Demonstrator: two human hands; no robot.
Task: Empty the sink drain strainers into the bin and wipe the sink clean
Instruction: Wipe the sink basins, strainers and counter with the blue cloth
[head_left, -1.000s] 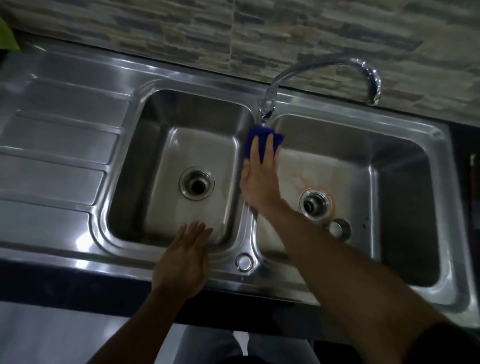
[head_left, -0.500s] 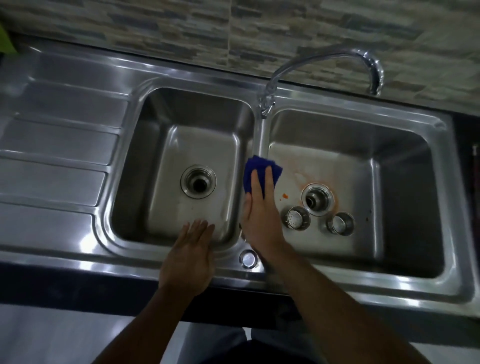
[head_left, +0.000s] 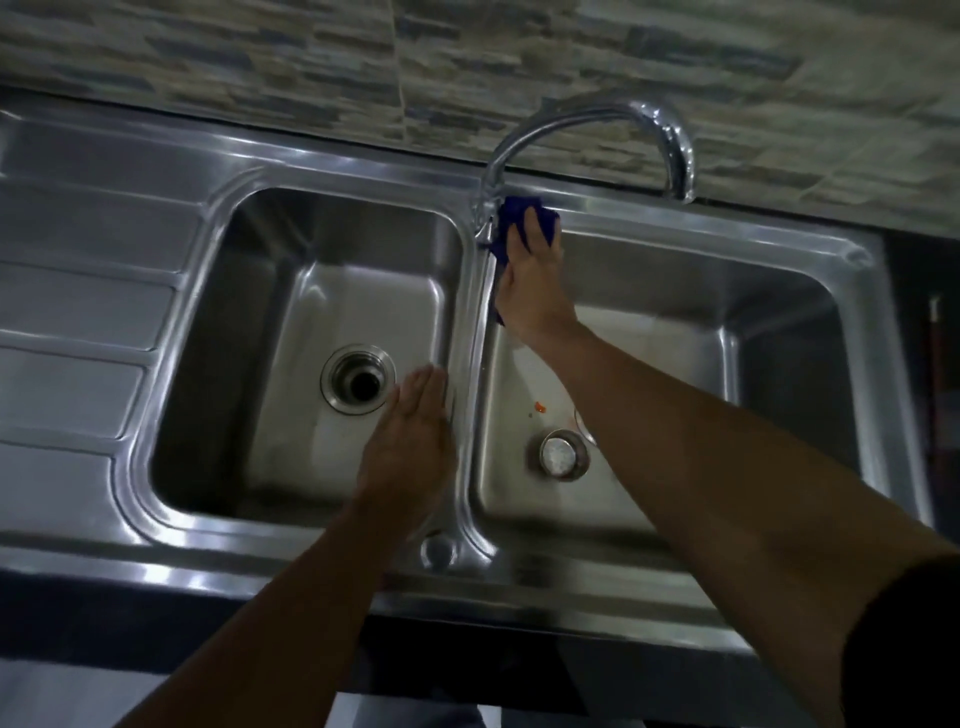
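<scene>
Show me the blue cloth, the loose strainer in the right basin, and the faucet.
blue cloth (head_left: 508, 218): head view, on its exposed left fold.
loose strainer (head_left: 558, 453): head view, on its pale centre.
faucet (head_left: 623, 107): head view, on the top of its curved spout.

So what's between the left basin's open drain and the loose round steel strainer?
Head view: the flat left hand and the raised stainless steel divider between basins.
</scene>
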